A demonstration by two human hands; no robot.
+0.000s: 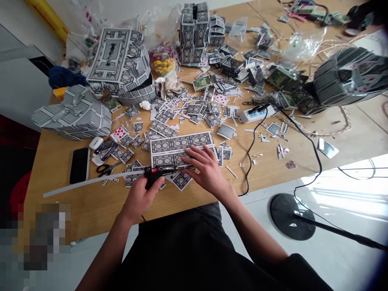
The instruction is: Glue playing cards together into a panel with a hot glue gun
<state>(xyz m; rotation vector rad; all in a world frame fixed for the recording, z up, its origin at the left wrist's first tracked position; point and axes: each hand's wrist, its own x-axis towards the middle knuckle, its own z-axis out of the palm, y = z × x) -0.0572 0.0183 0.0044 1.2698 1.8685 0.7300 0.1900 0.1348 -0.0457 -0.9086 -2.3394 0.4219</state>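
My left hand [140, 201] is closed round the grip of a black hot glue gun [162, 169]. A long white glue stick [91, 182] sticks out of the gun's back end to the left. The nozzle points right, at the near edge of a flat panel of joined playing cards [172, 144], patterned backs up. My right hand [206, 167] lies on the panel's right part with fingers stretched out and apart. Below the nozzle, loose playing cards [182, 182] stick out near the table edge. The right fingers partly hide the nozzle tip.
Scissors [106, 169] and a phone [80, 165] lie left. Card-built shapes [75, 115] stand at the left, back and right. Card scraps [194, 109] cover the middle. A power strip [257, 114] trails a black cable [249, 161] over the table's front edge.
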